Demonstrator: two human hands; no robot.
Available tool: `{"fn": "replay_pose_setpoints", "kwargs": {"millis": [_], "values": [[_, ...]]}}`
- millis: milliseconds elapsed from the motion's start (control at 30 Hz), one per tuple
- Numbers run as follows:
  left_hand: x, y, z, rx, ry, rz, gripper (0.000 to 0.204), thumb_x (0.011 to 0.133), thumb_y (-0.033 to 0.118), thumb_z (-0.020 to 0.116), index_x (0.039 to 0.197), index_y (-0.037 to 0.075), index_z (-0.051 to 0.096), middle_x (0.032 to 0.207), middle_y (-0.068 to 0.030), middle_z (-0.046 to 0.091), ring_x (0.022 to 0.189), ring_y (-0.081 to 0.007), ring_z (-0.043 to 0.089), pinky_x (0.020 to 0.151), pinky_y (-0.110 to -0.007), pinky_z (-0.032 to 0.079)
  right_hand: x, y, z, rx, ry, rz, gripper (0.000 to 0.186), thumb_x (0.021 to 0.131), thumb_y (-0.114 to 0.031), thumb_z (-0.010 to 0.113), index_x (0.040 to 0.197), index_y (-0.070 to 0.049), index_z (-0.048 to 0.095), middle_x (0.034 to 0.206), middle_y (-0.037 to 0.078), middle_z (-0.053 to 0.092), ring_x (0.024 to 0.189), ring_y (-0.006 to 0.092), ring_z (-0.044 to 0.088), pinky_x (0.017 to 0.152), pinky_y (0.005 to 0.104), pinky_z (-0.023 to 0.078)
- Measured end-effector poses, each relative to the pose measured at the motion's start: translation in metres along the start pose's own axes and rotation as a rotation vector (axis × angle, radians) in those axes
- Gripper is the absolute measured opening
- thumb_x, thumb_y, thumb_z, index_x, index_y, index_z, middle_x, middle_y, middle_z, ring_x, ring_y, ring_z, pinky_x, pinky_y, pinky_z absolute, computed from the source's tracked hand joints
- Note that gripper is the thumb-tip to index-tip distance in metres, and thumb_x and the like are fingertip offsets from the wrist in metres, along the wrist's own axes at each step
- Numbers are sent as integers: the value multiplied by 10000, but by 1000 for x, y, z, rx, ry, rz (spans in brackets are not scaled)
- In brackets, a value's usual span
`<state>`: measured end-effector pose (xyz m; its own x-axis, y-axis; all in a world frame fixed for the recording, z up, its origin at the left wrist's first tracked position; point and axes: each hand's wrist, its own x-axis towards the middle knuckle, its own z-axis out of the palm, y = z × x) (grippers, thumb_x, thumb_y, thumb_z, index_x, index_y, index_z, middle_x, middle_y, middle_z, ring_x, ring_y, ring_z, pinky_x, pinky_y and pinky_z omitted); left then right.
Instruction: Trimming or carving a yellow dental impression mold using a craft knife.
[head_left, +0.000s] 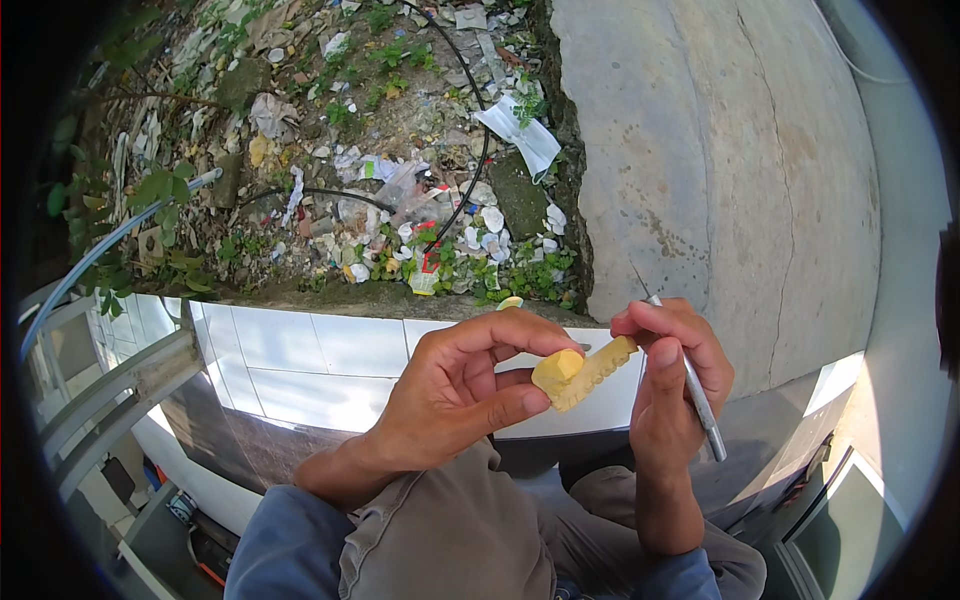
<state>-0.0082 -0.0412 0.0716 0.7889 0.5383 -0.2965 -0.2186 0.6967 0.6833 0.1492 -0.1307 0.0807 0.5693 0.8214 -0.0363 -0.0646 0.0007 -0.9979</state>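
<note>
A yellow plaster dental cast (pixel 574 388), curved with a row of tooth shapes along its edge, is held over my lap. My left hand (pixel 455 385) pinches its thick end between thumb and fingers. My right hand (pixel 682 375) is closed around a slim grey metal carving tool (pixel 704 408); its thin pointed tip sticks up past the fingers, away from the cast. The right fingertips also touch the cast's other end. Behind my left fingers shows a small yellow-green piece (pixel 510 302), partly hidden.
White tiles (pixel 315 345) form a ledge in front of my knees. Beyond lies littered ground (pixel 300 200) with weeds, a black cable (pixel 484 150) and a face mask (pixel 522 137). Cracked concrete (pixel 660 120) spreads at the right. A metal railing (pixel 125 385) stands at the left.
</note>
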Motion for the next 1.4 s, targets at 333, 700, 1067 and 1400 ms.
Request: {"fn": "replay_pose_setpoints", "kwargs": {"millis": [333, 700, 1067, 1400], "values": [[0, -1, -7, -17, -129, 44, 335, 809, -69, 603, 1130, -27, 518, 1138, -130, 515, 1132, -191, 488, 960, -342, 434, 0, 2, 2, -30, 1, -7, 244, 916, -175, 553, 1025, 31, 625, 907, 132, 619, 838, 167, 580, 747, 270, 459], [-1, 1, -7, -75, -36, -15, 379, 762, -30, 692, 1058, 17, 460, 1095, -116, 534, 1095, -157, 497, 910, -305, 475, 1, 10, 1, 27, 173, 25, 390, 947, -273, 484, 1136, 68, 512, 846, 136, 623, 767, 170, 589, 705, 291, 465], [-1, 3, -5, -11, 176, -81, 493, 705, 227, 799, 1016, 60, 455, 968, -73, 566, 946, -149, 570, 859, -303, 475, -1, 16, -1, 84, 154, 66, 339, 936, -240, 498, 1100, 57, 507, 877, 162, 640, 780, 181, 615, 697, 287, 468], [0, -1, -16, -340, 126, -147, 334, 846, 150, 653, 1081, 28, 450, 1056, -92, 590, 1038, -177, 578, 903, -352, 494, -4, 19, 10, 87, 131, 87, 293, 948, -211, 490, 1048, 51, 573, 902, 129, 592, 798, 173, 591, 694, 285, 483]]}}
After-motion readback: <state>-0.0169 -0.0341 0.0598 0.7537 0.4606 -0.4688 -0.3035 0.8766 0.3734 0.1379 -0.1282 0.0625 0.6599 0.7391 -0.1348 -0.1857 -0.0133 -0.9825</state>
